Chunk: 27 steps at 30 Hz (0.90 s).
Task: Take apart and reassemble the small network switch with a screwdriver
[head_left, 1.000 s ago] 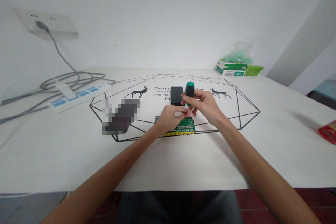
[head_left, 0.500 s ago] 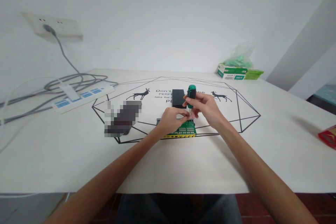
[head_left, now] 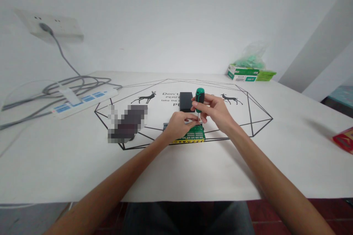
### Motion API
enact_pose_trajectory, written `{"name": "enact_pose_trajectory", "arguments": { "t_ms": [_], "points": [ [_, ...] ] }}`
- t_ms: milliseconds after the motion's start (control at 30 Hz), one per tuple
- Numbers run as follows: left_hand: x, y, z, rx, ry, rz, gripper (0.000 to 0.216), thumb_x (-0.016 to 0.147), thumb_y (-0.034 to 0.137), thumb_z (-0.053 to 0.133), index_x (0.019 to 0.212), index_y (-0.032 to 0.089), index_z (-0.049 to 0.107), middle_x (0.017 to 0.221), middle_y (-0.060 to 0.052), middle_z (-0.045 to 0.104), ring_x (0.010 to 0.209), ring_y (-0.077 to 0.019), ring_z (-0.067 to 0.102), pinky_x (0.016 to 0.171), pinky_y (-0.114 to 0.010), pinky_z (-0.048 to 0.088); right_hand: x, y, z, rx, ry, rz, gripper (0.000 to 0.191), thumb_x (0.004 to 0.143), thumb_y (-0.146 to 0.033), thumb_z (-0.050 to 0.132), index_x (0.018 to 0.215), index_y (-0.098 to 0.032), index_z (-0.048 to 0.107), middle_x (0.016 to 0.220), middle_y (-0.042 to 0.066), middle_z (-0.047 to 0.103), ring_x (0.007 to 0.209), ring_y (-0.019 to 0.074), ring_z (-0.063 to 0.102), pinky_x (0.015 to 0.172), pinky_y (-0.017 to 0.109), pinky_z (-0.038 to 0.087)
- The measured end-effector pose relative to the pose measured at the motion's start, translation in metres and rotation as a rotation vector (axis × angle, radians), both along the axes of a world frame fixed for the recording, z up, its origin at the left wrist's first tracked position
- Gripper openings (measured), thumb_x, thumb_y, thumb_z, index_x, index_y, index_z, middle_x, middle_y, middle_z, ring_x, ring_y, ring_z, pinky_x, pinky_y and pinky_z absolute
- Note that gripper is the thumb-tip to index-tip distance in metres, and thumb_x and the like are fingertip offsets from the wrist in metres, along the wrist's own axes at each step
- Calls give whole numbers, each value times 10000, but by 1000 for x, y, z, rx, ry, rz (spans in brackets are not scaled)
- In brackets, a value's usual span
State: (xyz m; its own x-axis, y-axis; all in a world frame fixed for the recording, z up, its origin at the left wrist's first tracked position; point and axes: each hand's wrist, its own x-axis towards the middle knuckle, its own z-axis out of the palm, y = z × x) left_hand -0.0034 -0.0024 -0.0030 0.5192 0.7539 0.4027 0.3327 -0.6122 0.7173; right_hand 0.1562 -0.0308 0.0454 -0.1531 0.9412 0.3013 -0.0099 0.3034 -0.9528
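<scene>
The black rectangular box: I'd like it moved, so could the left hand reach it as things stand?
Probably yes: the black box lies beyond the left hand with nothing visible between, though the hand must move from beside the green-and-black screwdriver.

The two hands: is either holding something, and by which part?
The right hand holds a screwdriver by its green-and-black handle. The left hand is close beside the shaft, over the circuit board; whether it grips anything cannot be told.

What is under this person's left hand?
A green circuit board, yellow along its near edge, shows from under the left hand; what the hand covers cannot be seen.
</scene>
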Motion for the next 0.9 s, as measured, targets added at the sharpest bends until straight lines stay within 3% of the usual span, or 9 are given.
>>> {"name": "enact_pose_trajectory", "arguments": {
  "t_ms": [233,500,900],
  "points": [
    [1,3,-1,-71,-28,35,123,802,262,698,839,193,793,787,-17,778,713,-161,727,721,-263,597,-2,-3,3,-10,-12,-20,243,758,-396,763,865,-201,663,728,-7,669,382,57,449,382,264,363],
    [1,-1,2,2,37,-72,195,881,220,594,894,194,786,926,-30,786,833,-165,725,803,-285,579,-1,-3,4,1,-45,-38,275,756,-404,756,917,-203,657,748,-5,680,363,44,398,343,253,309],
    [1,3,-6,-100,-34,-39,167,844,288,658,845,179,784,882,-49,784,828,-184,735,850,-314,589,-3,-5,5,17,-73,-51,282,706,-392,786,872,-195,673,764,-6,685,366,33,383,356,251,309]
  ]
}}
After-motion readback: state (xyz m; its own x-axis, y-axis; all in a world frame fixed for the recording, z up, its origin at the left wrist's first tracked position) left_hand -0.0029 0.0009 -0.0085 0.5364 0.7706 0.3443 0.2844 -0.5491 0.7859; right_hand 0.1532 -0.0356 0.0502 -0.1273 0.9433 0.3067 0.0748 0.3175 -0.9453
